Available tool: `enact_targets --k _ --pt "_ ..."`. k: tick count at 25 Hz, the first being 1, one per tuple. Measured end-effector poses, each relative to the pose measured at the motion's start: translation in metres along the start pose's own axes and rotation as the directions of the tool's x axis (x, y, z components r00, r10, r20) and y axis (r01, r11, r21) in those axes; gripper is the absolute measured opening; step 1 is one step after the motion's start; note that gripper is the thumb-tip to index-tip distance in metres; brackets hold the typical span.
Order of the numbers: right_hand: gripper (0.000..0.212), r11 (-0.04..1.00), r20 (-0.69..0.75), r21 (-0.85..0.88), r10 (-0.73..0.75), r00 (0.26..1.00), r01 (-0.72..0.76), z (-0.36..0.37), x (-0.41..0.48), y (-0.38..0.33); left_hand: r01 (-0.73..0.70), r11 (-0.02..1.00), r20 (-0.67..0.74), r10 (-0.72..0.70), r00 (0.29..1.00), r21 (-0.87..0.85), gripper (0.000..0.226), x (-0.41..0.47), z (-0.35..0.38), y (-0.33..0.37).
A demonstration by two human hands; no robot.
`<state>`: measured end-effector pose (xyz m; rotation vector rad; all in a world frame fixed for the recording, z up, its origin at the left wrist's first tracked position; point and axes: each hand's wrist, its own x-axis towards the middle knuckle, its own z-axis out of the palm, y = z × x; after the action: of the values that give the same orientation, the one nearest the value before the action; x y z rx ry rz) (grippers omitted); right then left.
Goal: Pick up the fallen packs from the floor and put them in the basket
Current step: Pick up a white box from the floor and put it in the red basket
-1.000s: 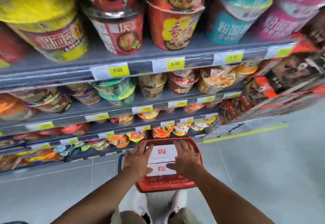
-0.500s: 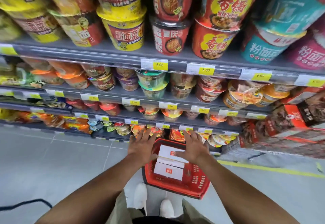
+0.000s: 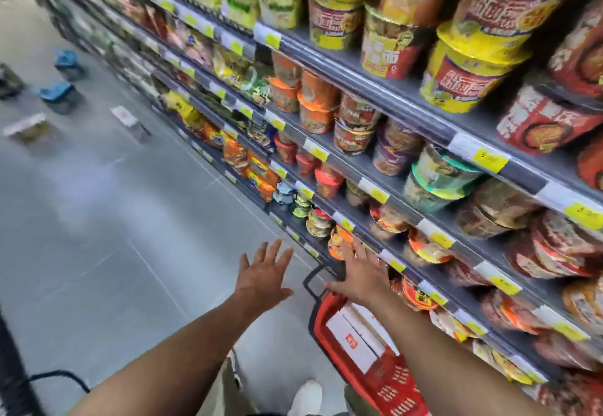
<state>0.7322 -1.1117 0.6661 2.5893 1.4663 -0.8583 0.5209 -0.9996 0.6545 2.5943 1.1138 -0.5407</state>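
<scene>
A red basket (image 3: 388, 383) stands on the floor at the foot of the shelves, with white packs (image 3: 352, 334) lying inside it. My right hand (image 3: 360, 273) hovers over the basket's far end near its black handle, fingers spread, holding nothing. To the left of the basket, my left hand (image 3: 264, 272) is raised over bare floor, also spread and empty. Far up the aisle at the upper left, fallen packs lie on the floor: a pale flat pack (image 3: 129, 121), another pale one (image 3: 27, 128) and two blue ones (image 3: 57, 95) (image 3: 67, 63).
Shelves (image 3: 385, 102) full of noodle cups and yellow price tags run along the right side. Grey floor (image 3: 107, 236) fills the left. A black cable (image 3: 55, 376) lies at the lower left. My white shoe (image 3: 306, 396) shows at the bottom.
My view has swung left down the aisle. Both hands have lifted off the packs in the basket, and my left hand has moved away to the left.
</scene>
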Motion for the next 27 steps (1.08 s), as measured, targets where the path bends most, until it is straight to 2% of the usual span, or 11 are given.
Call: enact_targets --k 10,14,19,27 --pt "0.109 0.943 0.099 -0.164 -0.278 0.956 0.291 0.028 0.066 -0.249 0.33 0.935 -0.035 -0.337 0.941 -0.132 0.094 -0.077 0.023 -0.239" --pt "0.106 0.927 0.098 -0.169 -0.322 0.942 0.335 0.041 0.082 -0.351 0.407 0.898 -0.018 -0.416 0.909 -0.165 0.093 -0.108 0.024 -0.332" --pt "0.104 0.879 0.138 -0.204 -0.409 0.902 0.43 0.055 0.108 -0.45 0.487 0.849 -0.006 -0.499 0.867 -0.207 0.093 -0.124 0.023 -0.413" --pt "0.104 0.815 0.176 -0.236 -0.5 0.848 0.529 0.044 0.21 -0.58 0.568 0.774 0.004 -0.591 0.807 -0.281 0.093 -0.087 -0.002 -0.54"
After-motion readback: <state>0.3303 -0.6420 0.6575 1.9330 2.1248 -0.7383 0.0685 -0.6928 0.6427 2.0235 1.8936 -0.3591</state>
